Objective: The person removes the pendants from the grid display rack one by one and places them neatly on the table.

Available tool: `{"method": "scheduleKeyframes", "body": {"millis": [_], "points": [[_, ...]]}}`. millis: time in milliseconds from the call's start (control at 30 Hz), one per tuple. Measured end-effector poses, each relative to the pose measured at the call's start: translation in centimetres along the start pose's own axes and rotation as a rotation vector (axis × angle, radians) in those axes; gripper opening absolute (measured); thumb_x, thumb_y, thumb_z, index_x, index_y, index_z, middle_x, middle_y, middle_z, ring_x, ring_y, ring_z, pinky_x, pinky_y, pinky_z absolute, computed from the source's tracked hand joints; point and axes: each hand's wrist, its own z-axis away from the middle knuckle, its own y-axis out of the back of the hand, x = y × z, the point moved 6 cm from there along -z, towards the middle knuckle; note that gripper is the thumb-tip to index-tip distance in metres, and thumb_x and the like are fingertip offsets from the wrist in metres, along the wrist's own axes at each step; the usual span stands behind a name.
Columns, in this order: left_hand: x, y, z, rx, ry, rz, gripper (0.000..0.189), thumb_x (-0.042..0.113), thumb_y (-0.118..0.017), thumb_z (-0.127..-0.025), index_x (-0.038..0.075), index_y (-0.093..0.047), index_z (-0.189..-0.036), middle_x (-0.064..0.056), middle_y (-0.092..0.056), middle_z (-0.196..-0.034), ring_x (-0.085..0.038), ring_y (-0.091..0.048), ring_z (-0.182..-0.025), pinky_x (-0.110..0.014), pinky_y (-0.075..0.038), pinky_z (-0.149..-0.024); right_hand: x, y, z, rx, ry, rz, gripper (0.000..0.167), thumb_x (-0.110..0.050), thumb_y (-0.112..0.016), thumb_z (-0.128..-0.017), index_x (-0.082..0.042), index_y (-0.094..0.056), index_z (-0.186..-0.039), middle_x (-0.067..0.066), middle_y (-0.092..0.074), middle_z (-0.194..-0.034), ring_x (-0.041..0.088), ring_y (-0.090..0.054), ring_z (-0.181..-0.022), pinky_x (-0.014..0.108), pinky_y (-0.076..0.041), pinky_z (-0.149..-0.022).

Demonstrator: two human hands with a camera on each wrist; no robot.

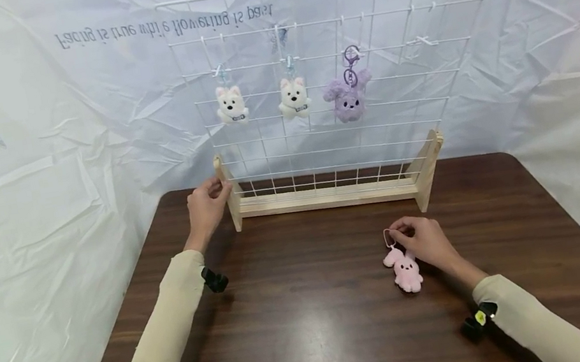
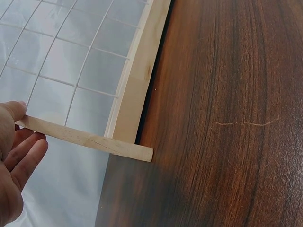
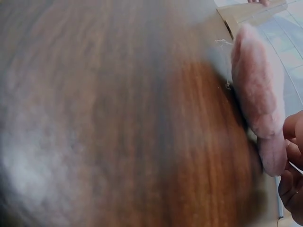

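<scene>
My left hand holds the left wooden upright of a white wire grid rack. In the left wrist view, the thumb lies on one side of that upright and the fingers on the other. With my right hand I pinch the ring end of a pink rabbit plush keychain. The rabbit dangles below the fingertips, over the table in front of the rack. Seen from the right wrist, its fluffy pink body is close beside the fingers.
Two white dog plush keychains and a purple plush keychain hang from the grid. To their right a white hook carries nothing. The rack stands toward the back of a dark brown wooden table, with white sheeting around it.
</scene>
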Motion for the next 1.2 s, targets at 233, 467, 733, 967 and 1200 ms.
{"method": "scheduleKeyframes", "body": {"millis": [233,467,733,967,1200], "points": [[0.2,0.0,0.1,0.003,-0.010,-0.003,0.040,0.025,-0.071,-0.099,0.000,-0.068,-0.130,-0.020,-0.074,-0.116,-0.032,-0.075,-0.100,-0.048,-0.061,-0.082,0.1,-0.2,-0.1,-0.012,0.003,0.003,0.007,-0.014,-0.072,-0.096,-0.011,-0.077,-0.097,0.001,-0.075,-0.083,0.008,-0.062,-0.063,0.024,-0.049,-0.054],[0.1,0.0,0.1,0.006,-0.019,-0.011,0.040,0.026,-0.071,-0.099,-0.001,-0.069,-0.128,-0.021,-0.074,-0.116,-0.032,-0.075,-0.100,-0.048,-0.061,-0.082,0.2,0.4,-0.3,0.008,0.016,0.029,0.007,-0.016,-0.072,-0.097,-0.012,-0.077,-0.096,-0.002,-0.075,-0.083,0.008,-0.065,-0.069,0.025,-0.050,-0.060],[0.1,0.1,0.1,-0.005,-0.022,-0.019,0.041,0.027,-0.070,-0.100,0.000,-0.068,-0.130,-0.021,-0.074,-0.117,-0.033,-0.075,-0.100,-0.048,-0.061,-0.082,-2.5,3.9,-1.8,0.102,0.163,0.089,0.011,-0.018,-0.073,-0.097,-0.009,-0.077,-0.102,0.000,-0.075,-0.085,0.013,-0.066,-0.071,0.028,-0.051,-0.061],[0.2,0.1,0.1,-0.010,-0.010,-0.023,0.041,0.027,-0.069,-0.100,-0.001,-0.068,-0.129,-0.021,-0.074,-0.116,-0.034,-0.074,-0.100,-0.049,-0.061,-0.082,-6.1,7.8,-3.7,0.187,0.215,0.075,0.015,-0.020,-0.071,-0.098,-0.009,-0.078,-0.107,0.004,-0.077,-0.091,0.018,-0.069,-0.073,0.025,-0.053,-0.065],[0.2,0.0,0.1,-0.010,-0.006,-0.031,0.042,0.028,-0.069,-0.100,-0.002,-0.068,-0.129,-0.021,-0.074,-0.117,-0.033,-0.074,-0.100,-0.049,-0.061,-0.082,-9.2,10.7,-5.5,0.212,0.232,0.060,0.024,-0.026,-0.069,-0.100,-0.010,-0.077,-0.115,0.004,-0.076,-0.095,0.020,-0.071,-0.078,0.012,-0.049,-0.069]]}}
